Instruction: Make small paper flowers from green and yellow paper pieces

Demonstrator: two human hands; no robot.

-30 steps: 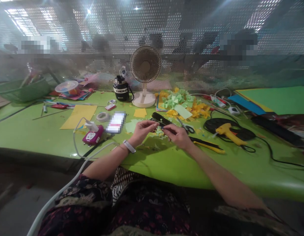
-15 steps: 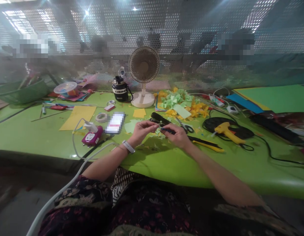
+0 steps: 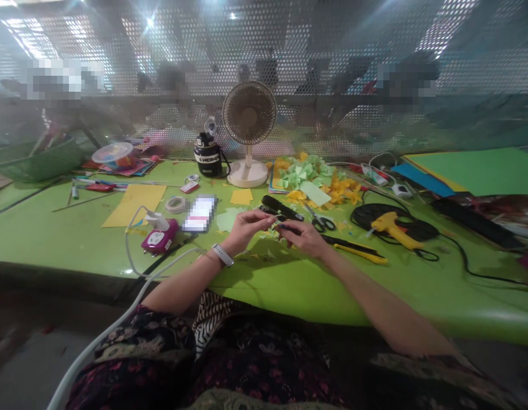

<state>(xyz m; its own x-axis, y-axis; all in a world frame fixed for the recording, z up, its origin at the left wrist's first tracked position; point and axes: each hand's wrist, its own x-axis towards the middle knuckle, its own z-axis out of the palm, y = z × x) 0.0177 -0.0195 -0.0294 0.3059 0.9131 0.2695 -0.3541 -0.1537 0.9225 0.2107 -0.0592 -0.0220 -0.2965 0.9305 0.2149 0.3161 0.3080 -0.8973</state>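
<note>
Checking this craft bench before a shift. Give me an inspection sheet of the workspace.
Surface: green table, glossy, paper scraps near the hands.
Job's things: right hand pinches a thin dark stick; left hand sits by a black tool, its hold unclear.
Clutter: scissors, yellow-handled tool, glue gun, paper pile.
Grippers: bare hands; watch on left wrist.
Cables: white cable to magenta socket; black coil under glue gun.
Surroundings: perforated screen, fan, green basket.

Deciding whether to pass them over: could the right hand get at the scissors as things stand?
Probably yes. The scissors lie on the table just beyond the right hand, and nothing seems to stand between them. But that hand looks busy pinching a small dark stick, so it would likely let go first.
</note>
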